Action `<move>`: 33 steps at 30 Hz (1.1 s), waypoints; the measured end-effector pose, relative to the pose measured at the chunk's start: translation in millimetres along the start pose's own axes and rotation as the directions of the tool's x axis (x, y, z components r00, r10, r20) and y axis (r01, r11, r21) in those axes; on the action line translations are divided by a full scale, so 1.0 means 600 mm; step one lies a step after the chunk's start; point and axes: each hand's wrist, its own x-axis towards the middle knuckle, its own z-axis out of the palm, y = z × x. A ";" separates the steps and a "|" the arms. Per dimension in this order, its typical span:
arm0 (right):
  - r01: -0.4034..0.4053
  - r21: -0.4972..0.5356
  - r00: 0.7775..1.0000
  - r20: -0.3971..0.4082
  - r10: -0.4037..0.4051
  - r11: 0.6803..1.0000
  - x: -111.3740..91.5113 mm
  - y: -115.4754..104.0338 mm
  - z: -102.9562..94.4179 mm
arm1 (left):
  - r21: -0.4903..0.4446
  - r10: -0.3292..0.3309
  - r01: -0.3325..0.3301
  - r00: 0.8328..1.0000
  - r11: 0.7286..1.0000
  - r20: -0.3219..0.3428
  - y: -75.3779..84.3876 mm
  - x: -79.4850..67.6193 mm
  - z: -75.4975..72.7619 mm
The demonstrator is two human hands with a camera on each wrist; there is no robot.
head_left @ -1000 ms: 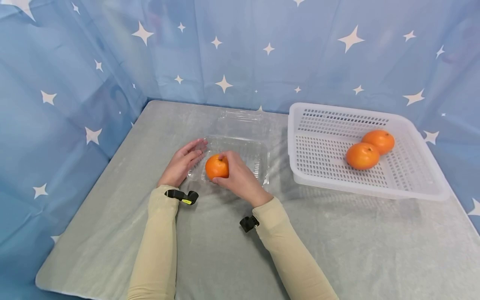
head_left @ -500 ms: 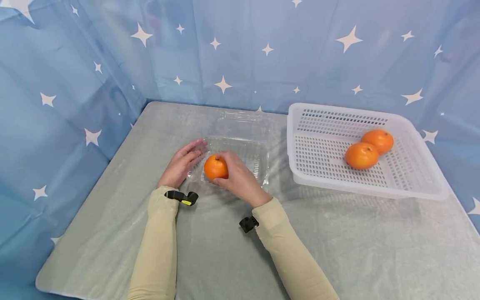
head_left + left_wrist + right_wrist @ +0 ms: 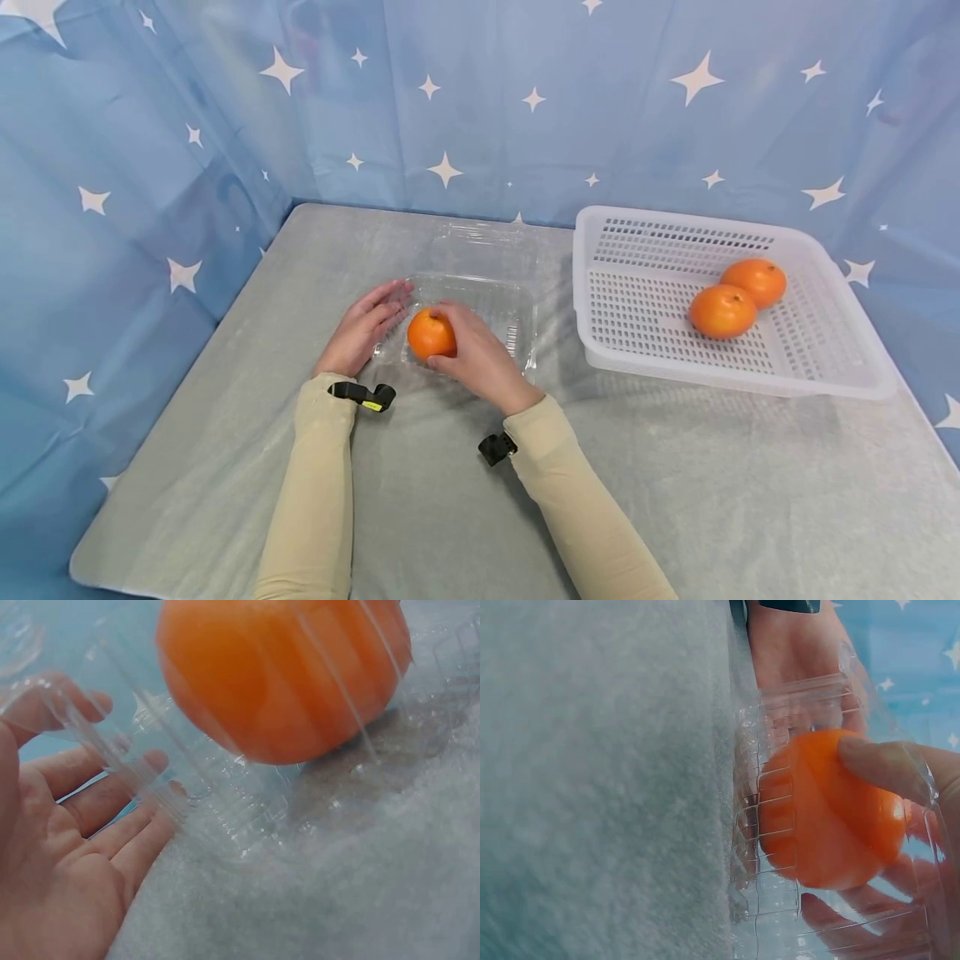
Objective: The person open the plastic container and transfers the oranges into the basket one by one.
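Observation:
In the head view my right hand [image 3: 480, 354] grips an orange [image 3: 427, 335] from its right side, thumb at the near side. The orange is inside a clear plastic clamshell box [image 3: 491, 304], at its front left part. Through the box wall in the right wrist view, the thumb [image 3: 881, 761] lies on the orange, with fingers spread behind it. My left hand [image 3: 362, 327] rests at the box's left side, fingers extended along the wall. The left wrist view shows its palm [image 3: 67, 885] facing the box, with fingertips against the clear plastic.
A white perforated plastic basket [image 3: 630, 357] stands on the right of the grey cloth-covered table [image 3: 420, 500]. Two more oranges [image 3: 722, 312] lie in it, touching. The box's raised lid [image 3: 483, 242] leans back at the far side. A blue star-patterned curtain [image 3: 480, 108] closes off the back and left.
The orange and my right hand have shifted very slightly left within the box. My left hand stays in place at the box's side.

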 end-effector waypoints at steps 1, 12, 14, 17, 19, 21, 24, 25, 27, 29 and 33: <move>-0.001 0.003 1.000 -0.001 0.001 1.000 0.000 0.000 0.000 | 0.005 -0.001 0.001 1.000 1.000 -0.002 0.000 0.000 0.000; -0.022 0.008 1.000 0.008 0.022 1.000 -0.003 -0.002 0.003 | 0.029 -0.020 0.021 0.999 0.999 -0.039 -0.019 0.001 -0.016; -0.022 -0.001 1.000 0.007 0.022 1.000 -0.002 -0.003 0.003 | 0.028 -0.020 0.021 0.999 0.999 -0.037 -0.019 0.001 -0.016; -0.015 -0.016 1.000 0.003 0.015 1.000 -0.002 -0.002 0.004 | 0.032 -0.016 0.017 0.999 0.999 -0.029 -0.012 0.000 -0.011; -0.016 -0.022 1.000 -0.001 0.016 1.000 -0.001 -0.002 0.003 | 0.029 -0.014 0.015 1.000 0.999 -0.026 -0.008 -0.001 -0.008; -0.019 -0.027 1.000 -0.007 0.019 0.999 -0.002 -0.002 0.003 | 0.031 -0.013 0.013 1.000 0.999 -0.023 -0.005 -0.002 -0.006; -0.025 -0.030 1.000 -0.019 0.025 0.999 -0.003 -0.002 0.002 | 0.029 -0.015 0.015 1.000 0.999 -0.021 -0.004 -0.002 -0.004; -0.029 -0.029 0.999 -0.021 0.028 0.999 -0.003 -0.002 0.002 | 0.029 -0.015 0.016 1.000 0.999 -0.019 -0.004 -0.002 -0.004; -0.037 -0.023 0.999 -0.025 0.036 0.999 -0.004 -0.002 0.001 | 0.032 -0.018 0.019 1.000 0.999 -0.016 -0.003 -0.002 -0.004; -0.047 -0.020 0.999 -0.027 0.047 0.999 -0.004 -0.002 0.001 | 0.032 -0.019 0.020 1.000 0.999 -0.014 -0.003 -0.002 -0.003; -0.059 -0.027 0.998 -0.035 0.058 0.998 -0.003 -0.002 -0.001 | 0.028 -0.013 0.013 1.000 1.000 -0.010 -0.002 0.000 -0.001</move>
